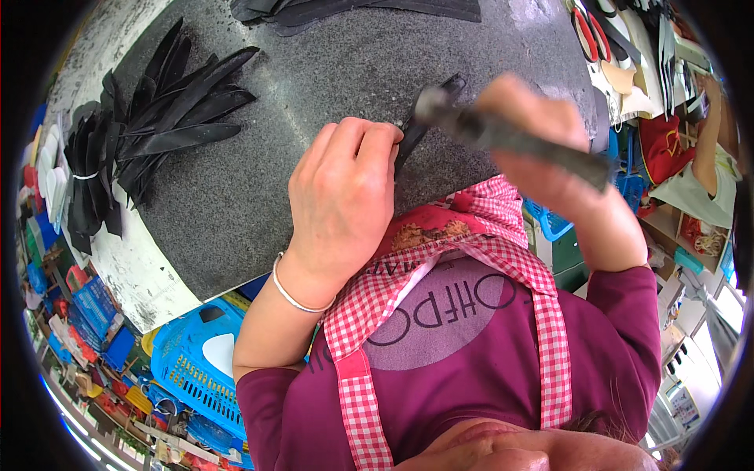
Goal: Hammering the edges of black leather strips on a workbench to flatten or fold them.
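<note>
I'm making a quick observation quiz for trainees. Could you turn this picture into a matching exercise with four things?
Things
1. Tool
2. Bracelet
3. Scissors
4. Basket

Places and colours
A. Blue, at lower left
B. Around the left wrist
C. Blurred, in the right hand
D. Red-handled, at upper right

Pairs: 1-C; 2-B; 3-D; 4-A

Speckled dark-grey slab (pixel 212 228); white tabletop (pixel 153 282) shows left of slab. White-banded bundle of black strips (pixel 173 140) fans onto slab's left part. More black strips (pixel 314 14) heaped at slab's far edge. Narrow black strip (pixel 408 144) right of slab's centre.
</note>
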A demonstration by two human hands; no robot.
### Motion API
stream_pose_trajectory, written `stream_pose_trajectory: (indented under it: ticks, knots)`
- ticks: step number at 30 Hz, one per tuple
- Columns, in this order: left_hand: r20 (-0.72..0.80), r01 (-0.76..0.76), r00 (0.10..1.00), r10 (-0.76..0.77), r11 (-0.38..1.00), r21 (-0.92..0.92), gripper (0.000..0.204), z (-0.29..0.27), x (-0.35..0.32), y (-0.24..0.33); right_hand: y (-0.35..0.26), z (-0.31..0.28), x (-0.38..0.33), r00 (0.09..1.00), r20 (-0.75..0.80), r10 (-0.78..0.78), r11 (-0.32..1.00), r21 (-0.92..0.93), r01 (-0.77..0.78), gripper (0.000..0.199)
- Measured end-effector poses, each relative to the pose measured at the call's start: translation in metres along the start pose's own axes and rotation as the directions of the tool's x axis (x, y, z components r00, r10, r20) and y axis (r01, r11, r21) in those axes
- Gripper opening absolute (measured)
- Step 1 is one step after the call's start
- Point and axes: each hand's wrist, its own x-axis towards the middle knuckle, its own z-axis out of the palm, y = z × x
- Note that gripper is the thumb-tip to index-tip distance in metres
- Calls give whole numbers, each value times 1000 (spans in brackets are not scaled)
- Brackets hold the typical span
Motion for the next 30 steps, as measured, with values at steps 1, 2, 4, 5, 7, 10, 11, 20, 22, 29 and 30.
stream_pose_trajectory:
  ticks: [1,2,4,5,7,10,11,20,22,29,30]
  knots:
    - [2,13,1000,-13,1000,12,12,0,1,2,-4,6,-5,998,43,-37,996,77,34,25]
    - [4,24,1000,-24,999,23,12,0,2,4,-1,11,-8,1000,15,-20,999,41,19,20]
    - [1,-31,1000,31,998,62,12,3,6,-2,12,2,0,1000,10,25,1000,11,-25,18]
    - [4,-83,997,83,991,101,13,5,10,-5,15,-5,4,998,4,69,997,-14,-69,16]
    - [38,-169,986,165,973,155,13,3,20,-9,8,-12,8,997,-40,66,998,-7,-67,13]
    - [77,-257,965,250,962,90,15,-5,25,-22,4,5,3,994,34,106,993,-55,-104,20]
    - [74,-243,967,244,970,-20,16,-9,25,-27,5,3,2,993,32,112,992,-56,-110,20]
    - [94,-208,973,210,978,-29,17,-17,16,-26,-7,4,7,999,9,37,998,50,-38,19]
    - [107,-193,974,199,979,-68,16,-24,18,-31,-11,2,17,992,123,7,995,-99,6,18]
    - [105,-172,980,170,985,11,15,-29,-6,-35,-16,9,21,985,150,-83,987,-121,102,19]
    - [104,-147,983,149,989,-29,17,-30,-10,-40,-17,9,24,985,151,-85,987,-122,104,19]
